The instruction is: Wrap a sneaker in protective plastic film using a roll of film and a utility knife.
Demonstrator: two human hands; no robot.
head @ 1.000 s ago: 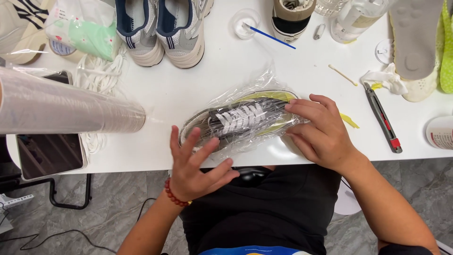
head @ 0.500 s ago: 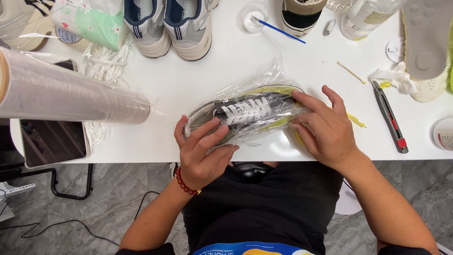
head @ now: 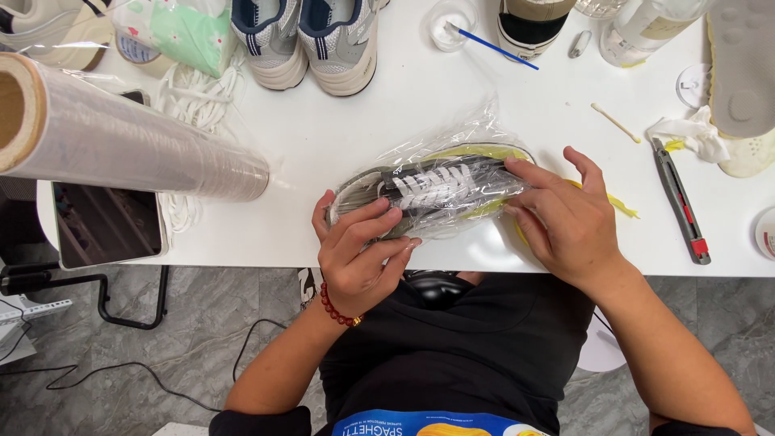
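At the near edge of the white table [head: 323,153] a shoe [head: 432,187] wrapped in clear plastic film [head: 452,137] lies on its side, laces facing the person, toe end to the left and yellow-lined opening to the right. The left hand [head: 359,254] is closed around the toe end, fingers curled over the top and thumb under, gripping the wrapped shoe; a red bead bracelet [head: 337,308] sits on that wrist. The right hand [head: 569,222] lies flat and spread over the heel end, fingers pressing the film against the shoe rather than clenching it. Both hands touch the shoe, which rests just in front of the person's black shirt.

To the left, a big roll of clear film [head: 137,141] on a cardboard core lies across the table with a loose sheet running toward the shoe. Under it sits a dark tablet [head: 105,226], and beside it a heap of white laces [head: 194,97]. To the right, near the right hand, lies a utility knife [head: 680,202] with a red button, then a crumpled tissue [head: 694,133] and a cotton swab [head: 615,123].

Further back stands a pair of grey and blue sneakers [head: 311,36], a green flowered tissue pack [head: 178,32], a small dish [head: 452,20] with a blue-handled stick [head: 492,47] in it, a beige and black shoe [head: 533,24], and at the far right a grey insole [head: 741,64]
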